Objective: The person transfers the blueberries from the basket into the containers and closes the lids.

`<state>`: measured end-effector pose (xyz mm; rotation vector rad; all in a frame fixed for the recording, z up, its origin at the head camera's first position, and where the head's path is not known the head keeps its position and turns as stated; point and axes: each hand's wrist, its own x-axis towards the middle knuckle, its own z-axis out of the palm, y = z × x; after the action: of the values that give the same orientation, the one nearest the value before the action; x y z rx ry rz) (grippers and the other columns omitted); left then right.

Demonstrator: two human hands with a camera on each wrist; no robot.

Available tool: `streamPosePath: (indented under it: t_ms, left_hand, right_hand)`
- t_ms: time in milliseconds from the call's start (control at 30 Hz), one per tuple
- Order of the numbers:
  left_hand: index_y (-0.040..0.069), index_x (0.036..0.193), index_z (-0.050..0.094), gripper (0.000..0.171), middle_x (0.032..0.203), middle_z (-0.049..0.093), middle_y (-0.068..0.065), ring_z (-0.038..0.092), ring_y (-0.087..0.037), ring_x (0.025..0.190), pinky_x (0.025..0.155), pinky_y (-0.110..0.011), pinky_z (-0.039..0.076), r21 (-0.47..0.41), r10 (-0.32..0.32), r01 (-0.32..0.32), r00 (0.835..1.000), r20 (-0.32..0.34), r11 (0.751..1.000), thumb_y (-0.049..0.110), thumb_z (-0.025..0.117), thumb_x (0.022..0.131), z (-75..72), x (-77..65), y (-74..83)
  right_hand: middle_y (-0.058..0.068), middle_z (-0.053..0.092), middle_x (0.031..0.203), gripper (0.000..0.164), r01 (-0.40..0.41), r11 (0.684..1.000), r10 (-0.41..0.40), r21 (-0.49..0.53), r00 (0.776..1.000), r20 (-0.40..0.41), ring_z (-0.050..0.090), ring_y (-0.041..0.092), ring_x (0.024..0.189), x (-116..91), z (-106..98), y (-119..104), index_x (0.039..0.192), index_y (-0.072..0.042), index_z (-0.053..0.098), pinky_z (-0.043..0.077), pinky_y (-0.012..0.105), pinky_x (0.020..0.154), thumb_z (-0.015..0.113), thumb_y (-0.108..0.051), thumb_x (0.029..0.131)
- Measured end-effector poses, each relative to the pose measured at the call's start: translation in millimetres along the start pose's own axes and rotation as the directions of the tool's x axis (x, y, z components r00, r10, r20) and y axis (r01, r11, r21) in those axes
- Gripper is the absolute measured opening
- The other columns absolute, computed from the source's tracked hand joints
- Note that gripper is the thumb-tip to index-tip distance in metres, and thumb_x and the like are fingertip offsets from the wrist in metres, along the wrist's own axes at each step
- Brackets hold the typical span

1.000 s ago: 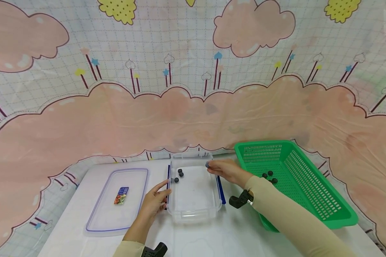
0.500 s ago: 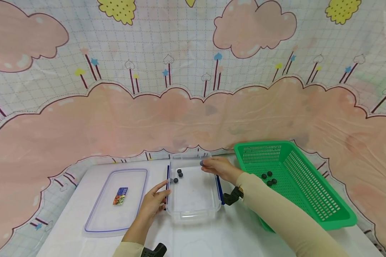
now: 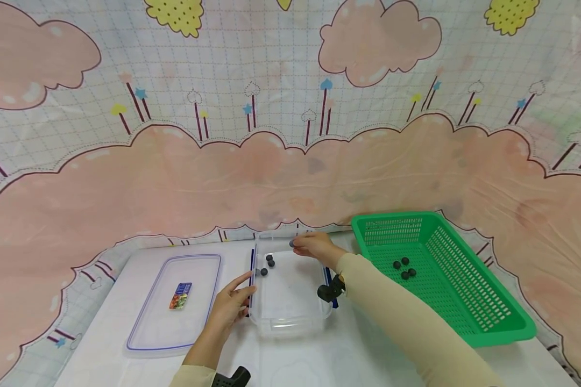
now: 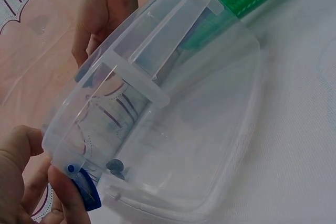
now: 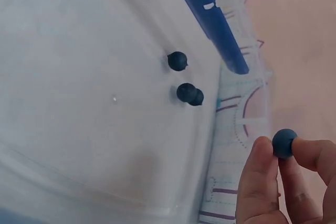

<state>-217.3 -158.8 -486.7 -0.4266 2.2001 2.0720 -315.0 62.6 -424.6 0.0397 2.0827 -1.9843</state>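
A clear plastic box (image 3: pixel 290 325) with blue side latches stands on the table, lidless. Inside, near its left wall, lie three small dark blue balls (image 3: pixel 271 263), seen closer as a dark ball (image 5: pixel 177 61) and a touching pair in the right wrist view. My left hand (image 3: pixel 231 306) grips the box's left side by a blue latch (image 4: pixel 86 190). Above the box's far end, my right hand (image 3: pixel 318 247) pinches another small dark blue ball (image 5: pixel 284 143) between thumb and fingertips, apart from the box.
To the right stands a green perforated basket (image 3: pixel 465 279) holding several dark balls (image 3: pixel 405 267). On the left lies a clear lid (image 3: pixel 150 322) with a blue-purple edge and a small colourful packet (image 3: pixel 181 295) on it. A patterned cloth (image 3: pixel 271 188) hangs behind.
My right hand has moved left with the pinched ball, from the box's right edge to over its far end. The left hand stays at the box's left side.
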Motion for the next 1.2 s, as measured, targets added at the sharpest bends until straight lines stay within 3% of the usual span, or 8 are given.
streamPosePath:
  t_ms: [200, 367, 567, 667, 967, 1200]
  left_hand:
    - [0.017, 0.139, 0.057, 0.05, 0.078, 0.055, 0.001, 0.049, -0.011, 0.07, 0.055, -0.018, 0.046, -0.004, 0.003, -0.003, 1.0, 0.004, 1.0, 0.018, 0.069, 0.091, 0.1, -0.5, 0.1]
    - [0.017, 0.139, 0.057, 0.05, 0.078, 0.055, 0.001, 0.049, -0.01, 0.069, 0.054, -0.018, 0.046, -0.008, 0.002, -0.002, 1.0, 0.003, 1.0, 0.017, 0.068, 0.091, -0.4, 0.1, -0.2]
    - [0.016, 0.14, 0.056, 0.05, 0.078, 0.055, 0.001, 0.049, -0.011, 0.069, 0.054, -0.018, 0.046, -0.012, -0.001, 0.001, 1.0, 0.002, 1.0, 0.018, 0.069, 0.091, -1.7, -0.3, 1.1]
    - [0.015, 0.14, 0.056, 0.051, 0.076, 0.054, 0.001, 0.048, -0.01, 0.069, 0.054, -0.018, 0.046, -0.016, 0.005, -0.005, 1.0, 0.009, 1.0, 0.018, 0.069, 0.091, -2.4, -0.8, 1.2]
    - [0.017, 0.139, 0.057, 0.051, 0.077, 0.055, 0.001, 0.049, -0.01, 0.068, 0.053, -0.019, 0.046, -0.021, -0.002, 0.002, 1.0, 0.002, 1.0, 0.019, 0.07, 0.09, -1.6, 0.4, 0.0]
    - [0.017, 0.139, 0.058, 0.05, 0.076, 0.055, 0.001, 0.049, -0.01, 0.068, 0.053, -0.018, 0.046, -0.023, 0.004, -0.004, 1.0, 0.003, 1.0, 0.018, 0.07, 0.09, -1.3, -0.7, -0.7]
  right_hand:
    - [0.024, 0.067, 0.111, 0.026, -0.018, 1.0, 0.018, 0.001, 0.999, -0.045, 0.065, 0.012, 0.077, 10, 15, 6, 0.117, 0.013, 0.064, 0.057, 0.028, 0.084, 0.061, 0.003, 0.093]
    - [0.025, 0.067, 0.114, 0.025, -0.042, 0.999, 0.042, 0.001, 0.997, -0.068, 0.063, 0.012, 0.076, 19, 27, 16, 0.116, 0.012, 0.065, 0.058, 0.025, 0.081, 0.061, 0.005, 0.092]
    - [0.02, 0.07, 0.106, 0.022, -0.066, 0.997, 0.062, -0.046, 0.995, -0.084, 0.062, 0.009, 0.073, 20, 37, 27, 0.112, 0.01, 0.067, 0.057, 0.022, 0.077, 0.062, 0.001, 0.092]
    - [0.018, 0.071, 0.103, 0.021, -0.09, 0.993, 0.082, -0.072, 0.991, -0.107, 0.061, 0.008, 0.072, 18, 39, 30, 0.111, 0.008, 0.068, 0.057, 0.021, 0.076, 0.063, -0.002, 0.093]
    - [0.02, 0.071, 0.104, 0.022, -0.109, 0.994, 0.105, -0.018, 0.983, -0.152, 0.063, 0.007, 0.069, 23, 45, 38, 0.111, 0.01, 0.068, 0.057, 0.019, 0.072, 0.064, 0.001, 0.091]
    - [0.016, 0.072, 0.097, 0.021, -0.117, 0.991, 0.106, -0.064, 0.983, -0.15, 0.063, 0.008, 0.068, 29, 48, 43, 0.109, 0.008, 0.069, 0.057, 0.022, 0.074, 0.065, 0.0, 0.09]
